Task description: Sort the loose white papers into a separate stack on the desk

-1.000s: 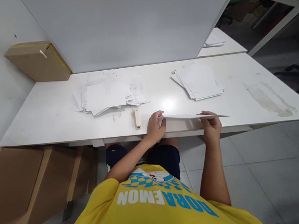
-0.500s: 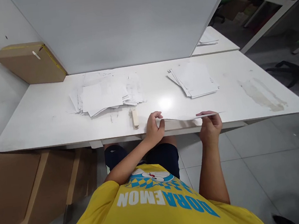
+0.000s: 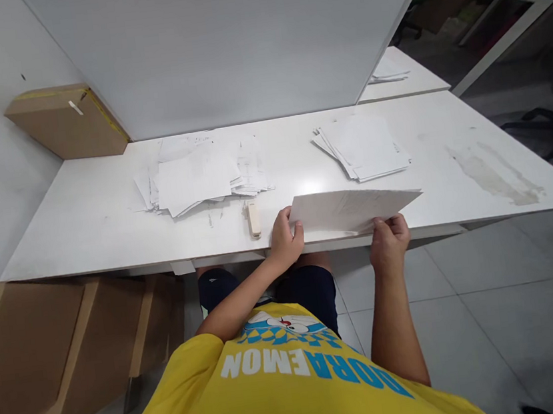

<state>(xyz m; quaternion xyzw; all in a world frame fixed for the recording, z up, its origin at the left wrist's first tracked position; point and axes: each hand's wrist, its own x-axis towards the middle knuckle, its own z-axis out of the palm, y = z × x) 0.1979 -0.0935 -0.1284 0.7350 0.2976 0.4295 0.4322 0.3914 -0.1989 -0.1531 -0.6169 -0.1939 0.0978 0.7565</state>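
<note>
Both my hands hold a white sheet of paper (image 3: 352,208) above the front edge of the white table (image 3: 82,224). My left hand (image 3: 285,238) pinches its left edge and my right hand (image 3: 389,241) grips its lower right edge. The sheet is tilted up so that its face shows. A small cream stapler (image 3: 254,218) lies on the table just left of my left hand. Farther back a loose heap of white papers (image 3: 199,175) lies at centre left, and a neater stack of papers (image 3: 363,148) lies at the back right.
A grey partition board (image 3: 236,44) stands along the table's far edge. A cardboard box (image 3: 67,122) rests at the back left corner. Flattened cardboard (image 3: 47,349) leans under the table at left. A second table with papers (image 3: 394,75) sits beyond the partition.
The sheet lay nearly flat and edge-on between my hands; now its far edge is raised and its face is visible. My hands stayed at the table's front edge.
</note>
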